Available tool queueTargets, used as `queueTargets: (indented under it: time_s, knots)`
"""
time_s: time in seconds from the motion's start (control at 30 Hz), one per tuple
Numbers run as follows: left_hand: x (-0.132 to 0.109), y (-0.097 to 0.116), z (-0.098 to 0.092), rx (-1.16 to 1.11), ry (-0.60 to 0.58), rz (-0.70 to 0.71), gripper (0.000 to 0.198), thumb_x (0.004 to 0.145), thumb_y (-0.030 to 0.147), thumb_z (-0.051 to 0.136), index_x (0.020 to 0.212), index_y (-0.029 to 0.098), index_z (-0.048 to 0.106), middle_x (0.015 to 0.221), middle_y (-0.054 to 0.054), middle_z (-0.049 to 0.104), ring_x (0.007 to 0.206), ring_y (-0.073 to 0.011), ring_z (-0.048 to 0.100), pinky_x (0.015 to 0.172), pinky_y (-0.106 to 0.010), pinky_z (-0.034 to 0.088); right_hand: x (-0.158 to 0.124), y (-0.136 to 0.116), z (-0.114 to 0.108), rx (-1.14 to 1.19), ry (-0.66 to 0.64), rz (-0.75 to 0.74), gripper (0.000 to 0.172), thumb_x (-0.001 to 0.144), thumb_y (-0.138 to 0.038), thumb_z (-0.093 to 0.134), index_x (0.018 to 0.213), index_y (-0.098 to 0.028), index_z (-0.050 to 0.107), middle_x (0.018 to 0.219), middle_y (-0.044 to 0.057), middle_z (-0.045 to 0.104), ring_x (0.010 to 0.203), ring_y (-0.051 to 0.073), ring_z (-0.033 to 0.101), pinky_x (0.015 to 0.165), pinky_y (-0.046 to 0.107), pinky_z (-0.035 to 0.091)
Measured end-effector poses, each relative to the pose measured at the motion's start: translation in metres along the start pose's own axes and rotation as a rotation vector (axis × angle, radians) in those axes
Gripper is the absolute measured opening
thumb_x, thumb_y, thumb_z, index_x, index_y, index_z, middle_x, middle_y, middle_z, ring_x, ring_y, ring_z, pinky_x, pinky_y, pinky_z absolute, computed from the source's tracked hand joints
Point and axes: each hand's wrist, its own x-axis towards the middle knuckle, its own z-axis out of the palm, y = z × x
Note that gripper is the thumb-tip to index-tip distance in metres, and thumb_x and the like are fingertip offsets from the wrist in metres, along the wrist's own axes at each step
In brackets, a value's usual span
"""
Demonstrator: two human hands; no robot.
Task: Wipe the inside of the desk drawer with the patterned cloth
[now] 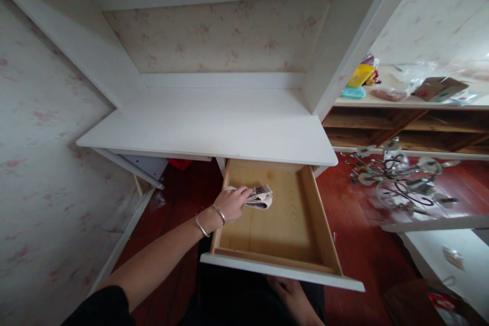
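My left hand [230,205], with two metal bangles at the wrist, is closed round a crumpled cloth [263,197], light with dark patches. It is over the left part of a pulled-out wooden drawer [282,224], whose inside is bare pale wood. Whether the cloth touches the drawer bottom I cannot tell. Below the white drawer front [282,272], close to my dark-clothed lap, is my right hand [288,293]. The drawer front partly covers it and its fingers are in shadow, so their pose is unclear.
Above the drawer is a white desk top [214,119] with a raised frame. On the right, a low shelf unit [359,118] bears bags and a box [439,88]. A chandelier [405,178] lies on the red floor [344,234], near a white panel [446,254]. Papered wall at left.
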Motion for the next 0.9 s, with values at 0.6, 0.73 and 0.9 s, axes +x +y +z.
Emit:
queueTargets:
  time_s: [0.6, 0.73, 0.9]
  knots:
    - [-0.014, -0.010, -0.042, 0.153, 0.433, 0.154, 0.045, 0.084, 0.006, 0.045, 0.124, 0.024, 0.056, 0.131, -0.003, 0.057, 0.122, -0.0192, 0.050, 0.105, -0.036, 0.040, 0.004, 0.015, 0.004, -0.007, 0.007, -0.052, 0.059, 0.089, -0.066, 0.038, 0.077, -0.018, 0.070, 0.086, 0.006, 0.069, 0.091, 0.027, 0.059, 0.086, 0.036, 0.045]
    - [-0.030, -0.017, -0.038, 0.267, 0.384, 0.108, 0.038, 0.085, 0.007, 0.046, 0.116, 0.024, 0.060, 0.120, -0.005, 0.062, 0.115, -0.0226, 0.053, 0.099, -0.041, 0.043, 0.004, 0.014, 0.003, -0.002, -0.004, -0.051, 0.058, 0.089, -0.066, 0.039, 0.077, -0.018, 0.069, 0.088, 0.006, 0.070, 0.093, 0.028, 0.060, 0.088, 0.037, 0.044]
    - [-0.040, -0.037, 0.005, 0.271, 0.250, 0.036, 0.039, 0.084, 0.006, 0.047, 0.115, 0.026, 0.061, 0.123, -0.004, 0.061, 0.113, -0.0216, 0.054, 0.094, -0.038, 0.046, 0.003, 0.007, 0.003, -0.019, 0.005, -0.045, 0.058, 0.089, -0.066, 0.038, 0.078, -0.018, 0.070, 0.090, 0.007, 0.070, 0.095, 0.029, 0.060, 0.091, 0.039, 0.043]
